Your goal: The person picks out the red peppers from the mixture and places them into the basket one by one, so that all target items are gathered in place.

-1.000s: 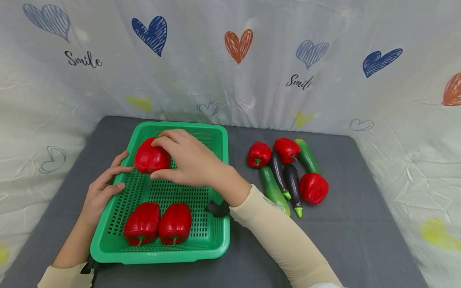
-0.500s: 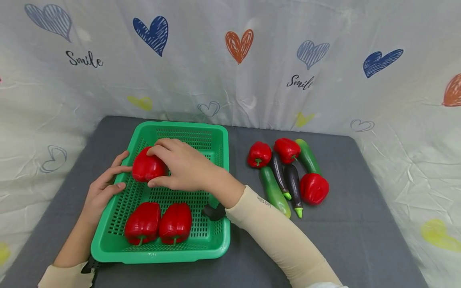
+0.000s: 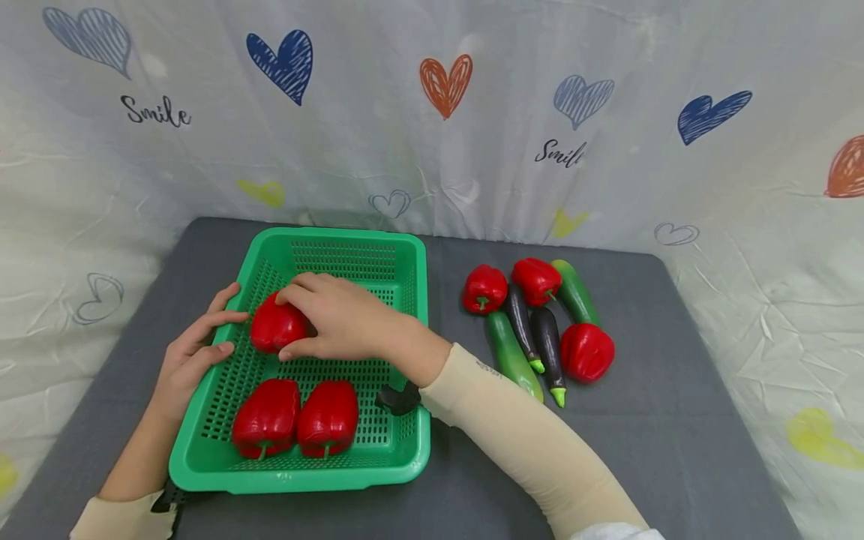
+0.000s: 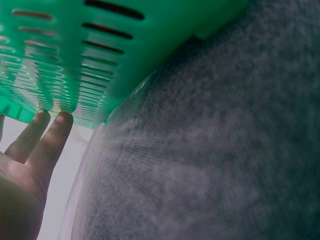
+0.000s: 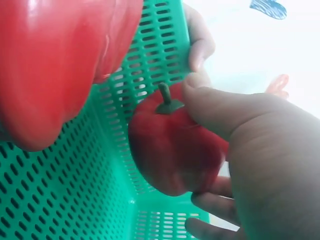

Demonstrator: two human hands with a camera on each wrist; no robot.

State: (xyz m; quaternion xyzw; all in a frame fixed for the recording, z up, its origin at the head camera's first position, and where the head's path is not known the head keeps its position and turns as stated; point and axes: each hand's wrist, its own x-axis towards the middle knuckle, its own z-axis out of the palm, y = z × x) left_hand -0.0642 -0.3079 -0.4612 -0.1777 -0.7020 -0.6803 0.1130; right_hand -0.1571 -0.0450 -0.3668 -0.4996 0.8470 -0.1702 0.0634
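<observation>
Red pepper (image 3: 273, 328) is located inside the green basket (image 3: 297, 481), next to its left wall; whether it touches the basket floor cannot be determined. Right hand (image 3: 340, 319) grips this pepper, with the thumb beside the green stem and fingers around the opposite side. Left hand (image 3: 189, 360) is spread, with its fingers and thumb extended against the basket's left side and holding nothing in their curl. Two further peppers (image 3: 267, 417) (image 3: 328, 417) lie side by side at the basket's near end, stems toward the viewer. Well to the right of the basket, on the grey cloth (image 3: 648, 435), two eggplants (image 3: 521, 326) (image 3: 550, 349), two green squashes (image 3: 513, 356) (image 3: 577, 292) and three loose peppers (image 3: 587, 352) (image 3: 484, 289) (image 3: 536, 281) form one cluster. Beyond the cloth hangs a white backdrop (image 3: 499, 195) printed with hearts and "Smile" lettering
</observation>
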